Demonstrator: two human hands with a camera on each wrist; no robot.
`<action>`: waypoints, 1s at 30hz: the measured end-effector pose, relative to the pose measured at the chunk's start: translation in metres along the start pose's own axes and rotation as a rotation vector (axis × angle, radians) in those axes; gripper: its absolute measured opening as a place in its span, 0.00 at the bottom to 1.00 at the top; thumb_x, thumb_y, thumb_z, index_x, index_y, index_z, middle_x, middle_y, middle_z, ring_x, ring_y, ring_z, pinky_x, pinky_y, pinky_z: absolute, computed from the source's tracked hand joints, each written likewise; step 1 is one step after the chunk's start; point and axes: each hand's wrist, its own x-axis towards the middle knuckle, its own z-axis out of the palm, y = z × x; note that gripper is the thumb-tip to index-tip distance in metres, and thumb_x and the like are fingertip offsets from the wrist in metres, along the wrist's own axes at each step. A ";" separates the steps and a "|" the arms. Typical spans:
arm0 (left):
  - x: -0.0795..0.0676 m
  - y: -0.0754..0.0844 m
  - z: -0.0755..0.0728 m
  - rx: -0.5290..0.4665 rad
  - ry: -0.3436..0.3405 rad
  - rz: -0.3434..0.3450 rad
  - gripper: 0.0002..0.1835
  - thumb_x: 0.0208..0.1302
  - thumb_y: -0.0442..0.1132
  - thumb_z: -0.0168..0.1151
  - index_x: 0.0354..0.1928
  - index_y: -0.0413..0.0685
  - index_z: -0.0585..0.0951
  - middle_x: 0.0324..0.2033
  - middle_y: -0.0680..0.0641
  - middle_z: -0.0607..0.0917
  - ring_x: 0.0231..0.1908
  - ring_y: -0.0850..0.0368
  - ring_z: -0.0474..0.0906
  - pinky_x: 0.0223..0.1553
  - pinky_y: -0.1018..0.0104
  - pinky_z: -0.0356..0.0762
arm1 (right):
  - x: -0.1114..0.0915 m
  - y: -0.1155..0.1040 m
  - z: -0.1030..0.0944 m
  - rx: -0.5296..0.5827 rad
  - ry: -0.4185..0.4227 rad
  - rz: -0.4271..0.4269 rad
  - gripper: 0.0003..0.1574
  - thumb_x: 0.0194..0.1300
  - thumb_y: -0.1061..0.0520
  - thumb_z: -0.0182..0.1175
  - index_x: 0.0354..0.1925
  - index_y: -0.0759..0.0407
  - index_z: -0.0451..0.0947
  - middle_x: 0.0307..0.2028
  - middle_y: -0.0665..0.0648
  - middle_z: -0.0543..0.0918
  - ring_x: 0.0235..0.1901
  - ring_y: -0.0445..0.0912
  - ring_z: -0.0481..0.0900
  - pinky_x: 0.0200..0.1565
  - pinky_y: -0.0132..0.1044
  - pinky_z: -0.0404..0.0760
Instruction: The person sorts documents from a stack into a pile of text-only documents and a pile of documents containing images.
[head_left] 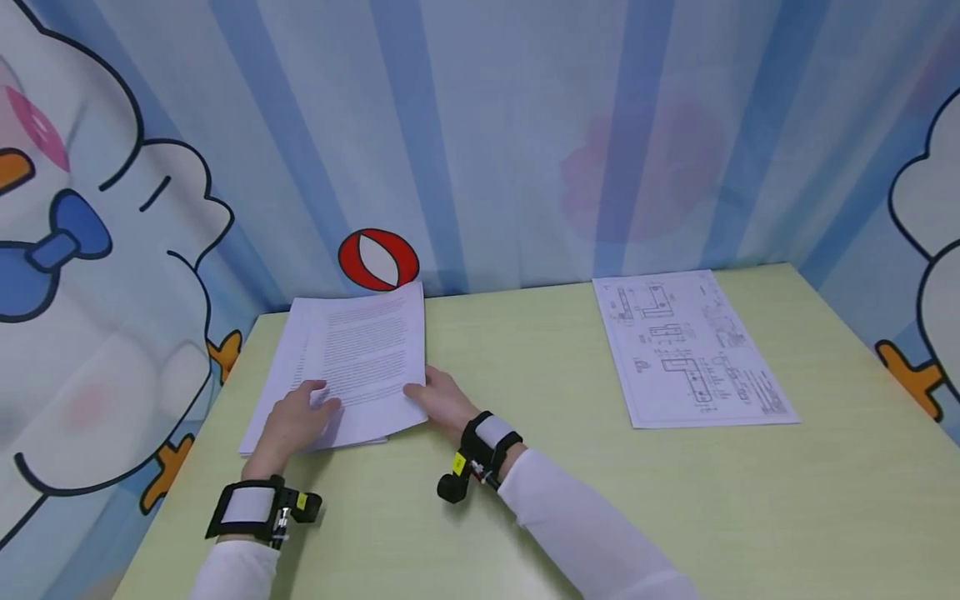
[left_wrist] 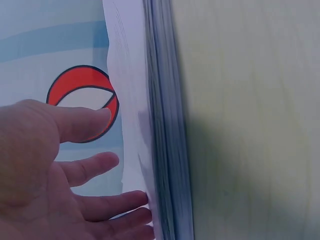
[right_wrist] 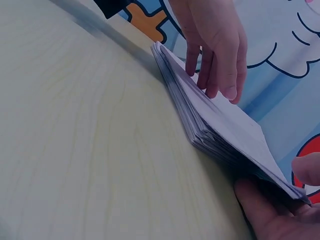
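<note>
The right hand [head_left: 444, 400] pinches the right edge of the stack's [head_left: 281, 367] upper sheets [head_left: 378, 346], thumb above and fingers beneath, while the left hand [head_left: 292, 421], fingers spread, touches their near left part with its fingertips. The stack lies at the table's [head_left: 525, 500] far left, white and text-printed, its upper sheets lifted and slightly bowed at the right, lower sheets showing at the left.

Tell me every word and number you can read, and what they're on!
I can't read any for sure.
Printed paper stack: lines of print on top, too small and blurred to read.
Drawing sheet: tiny writing around the drawings, too small to read.
Left wrist's yellow tag: any marks are too small to read.
Right wrist's yellow tag: the same.
</note>
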 end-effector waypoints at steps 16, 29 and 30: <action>0.003 0.008 0.007 -0.064 0.024 0.004 0.36 0.67 0.50 0.45 0.68 0.35 0.48 0.64 0.27 0.55 0.63 0.31 0.50 0.60 0.38 0.54 | -0.004 0.009 -0.008 -0.069 0.279 -0.073 0.30 0.60 0.66 0.43 0.62 0.60 0.60 0.51 0.59 0.75 0.44 0.47 0.74 0.44 0.38 0.73; 0.017 0.027 0.031 -0.667 0.086 -0.047 0.38 0.65 0.58 0.46 0.70 0.48 0.49 0.63 0.41 0.65 0.56 0.50 0.65 0.58 0.50 0.64 | -0.028 -0.007 -0.053 0.093 0.238 -0.112 0.28 0.66 0.63 0.44 0.64 0.55 0.58 0.49 0.61 0.78 0.42 0.49 0.77 0.40 0.39 0.76; 0.018 0.031 0.034 -0.715 0.073 -0.041 0.36 0.67 0.56 0.45 0.70 0.48 0.50 0.62 0.41 0.66 0.55 0.51 0.66 0.57 0.51 0.65 | -0.030 -0.009 -0.057 0.092 0.242 -0.116 0.28 0.66 0.63 0.43 0.64 0.54 0.58 0.48 0.61 0.78 0.42 0.49 0.77 0.40 0.39 0.76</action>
